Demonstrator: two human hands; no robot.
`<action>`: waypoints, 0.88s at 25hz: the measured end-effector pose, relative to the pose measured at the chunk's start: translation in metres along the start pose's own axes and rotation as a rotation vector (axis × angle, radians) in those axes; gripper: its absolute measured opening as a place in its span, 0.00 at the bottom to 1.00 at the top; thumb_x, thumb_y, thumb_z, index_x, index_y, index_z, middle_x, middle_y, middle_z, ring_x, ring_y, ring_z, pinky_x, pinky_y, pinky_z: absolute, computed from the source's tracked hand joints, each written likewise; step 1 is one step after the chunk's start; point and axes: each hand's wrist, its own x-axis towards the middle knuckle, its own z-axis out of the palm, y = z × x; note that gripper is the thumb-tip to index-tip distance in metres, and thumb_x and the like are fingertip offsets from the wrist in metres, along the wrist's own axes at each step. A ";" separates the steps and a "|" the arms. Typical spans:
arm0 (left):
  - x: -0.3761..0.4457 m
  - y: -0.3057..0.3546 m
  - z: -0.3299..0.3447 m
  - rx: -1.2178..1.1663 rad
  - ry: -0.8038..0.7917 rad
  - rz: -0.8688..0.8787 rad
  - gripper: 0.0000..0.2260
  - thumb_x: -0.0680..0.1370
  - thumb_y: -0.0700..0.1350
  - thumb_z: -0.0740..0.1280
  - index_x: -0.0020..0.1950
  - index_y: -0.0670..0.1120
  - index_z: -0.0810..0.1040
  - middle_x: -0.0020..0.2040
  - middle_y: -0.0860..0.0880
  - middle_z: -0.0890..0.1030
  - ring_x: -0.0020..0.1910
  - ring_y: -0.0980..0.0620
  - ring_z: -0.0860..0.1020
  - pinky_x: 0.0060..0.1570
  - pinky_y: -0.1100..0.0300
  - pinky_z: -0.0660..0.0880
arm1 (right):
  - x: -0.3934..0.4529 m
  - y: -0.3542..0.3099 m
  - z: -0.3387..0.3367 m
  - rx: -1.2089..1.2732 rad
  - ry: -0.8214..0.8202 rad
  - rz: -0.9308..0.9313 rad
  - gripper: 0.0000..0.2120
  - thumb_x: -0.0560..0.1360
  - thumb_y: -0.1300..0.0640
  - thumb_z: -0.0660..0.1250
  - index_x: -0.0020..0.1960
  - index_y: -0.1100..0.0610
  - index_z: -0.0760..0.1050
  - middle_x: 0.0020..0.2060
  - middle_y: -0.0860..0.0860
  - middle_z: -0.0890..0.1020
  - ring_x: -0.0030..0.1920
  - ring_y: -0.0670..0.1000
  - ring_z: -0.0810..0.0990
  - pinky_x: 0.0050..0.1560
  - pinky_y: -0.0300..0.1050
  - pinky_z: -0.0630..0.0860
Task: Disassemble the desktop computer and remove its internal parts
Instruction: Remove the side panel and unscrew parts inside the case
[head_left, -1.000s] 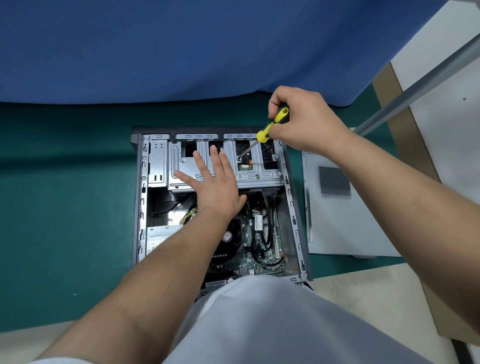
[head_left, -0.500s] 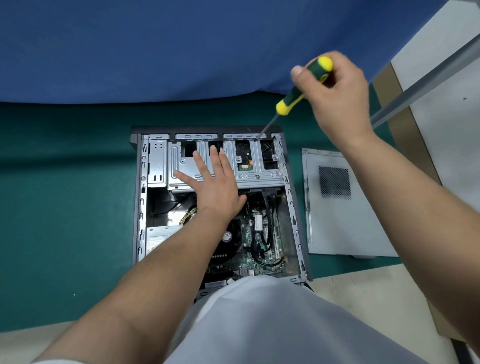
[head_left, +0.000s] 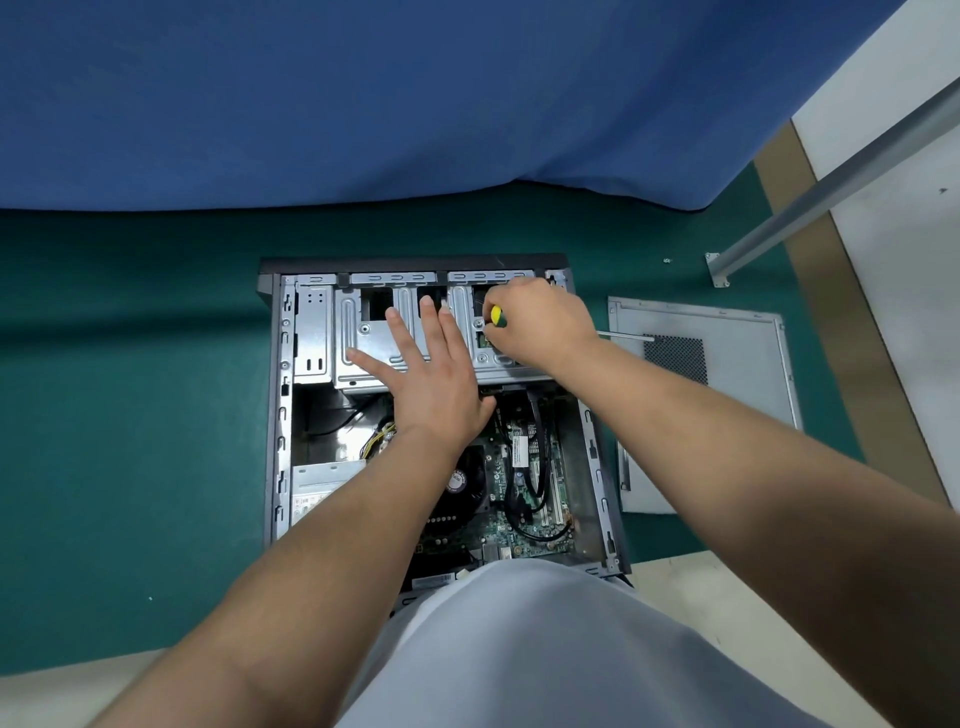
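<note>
Desktop computer (head_left: 441, 415): open case flat on green mat (head_left: 130, 415), long axis running away from the person, drive cage (head_left: 374, 343) at the far end. Left hand (head_left: 431, 374) spread flat on cage. Right hand (head_left: 540, 322), raised half a second ago, now gripping screwdriver (head_left: 496, 316) reversed (shaft (head_left: 626, 336) pointing right); probably a screw just freed.

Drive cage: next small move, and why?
Probably pick the screw out with the fingers of the right hand; the screw itself is hidden. The right hand grips the screwdriver with its shaft pointing away toward the side panel, so it isn't driving, and its fingers touch the drive cage, which the left hand presses flat.
</note>
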 end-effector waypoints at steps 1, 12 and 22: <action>0.000 0.000 0.000 0.002 -0.001 0.000 0.56 0.72 0.74 0.64 0.83 0.38 0.44 0.83 0.38 0.43 0.78 0.23 0.40 0.58 0.12 0.50 | 0.002 0.000 0.004 -0.018 0.015 -0.010 0.10 0.78 0.49 0.65 0.56 0.49 0.80 0.55 0.51 0.81 0.53 0.58 0.82 0.47 0.50 0.78; -0.001 0.000 -0.001 -0.010 0.003 0.006 0.56 0.72 0.73 0.65 0.83 0.38 0.45 0.83 0.37 0.43 0.78 0.23 0.40 0.58 0.12 0.50 | 0.006 -0.006 0.014 -0.066 0.105 -0.083 0.08 0.77 0.53 0.63 0.52 0.52 0.79 0.50 0.50 0.82 0.48 0.59 0.82 0.39 0.46 0.68; -0.004 0.000 -0.018 -0.021 -0.135 0.015 0.56 0.74 0.73 0.63 0.82 0.38 0.40 0.83 0.38 0.39 0.78 0.24 0.37 0.59 0.12 0.49 | -0.007 -0.001 -0.008 0.062 0.167 -0.010 0.08 0.78 0.50 0.64 0.51 0.48 0.82 0.50 0.49 0.84 0.50 0.56 0.82 0.45 0.48 0.77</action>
